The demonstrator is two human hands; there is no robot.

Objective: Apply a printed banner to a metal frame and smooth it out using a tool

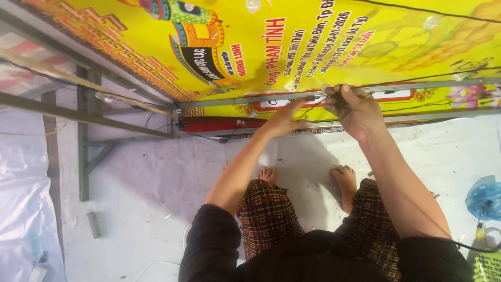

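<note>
The right hand (352, 107) was clenched around a thin black wire (313, 107) at a grey metal bar (417, 86); the left hand (286, 119), just beside it, pinched the same wire with its fingers. Behind both hands hung one yellow printed banner (313, 47), with one red tube (219, 125) left of the left hand. Below lay a white floor sheet (146, 177), two bare feet, and a blue bag (482, 196) far right.
</note>
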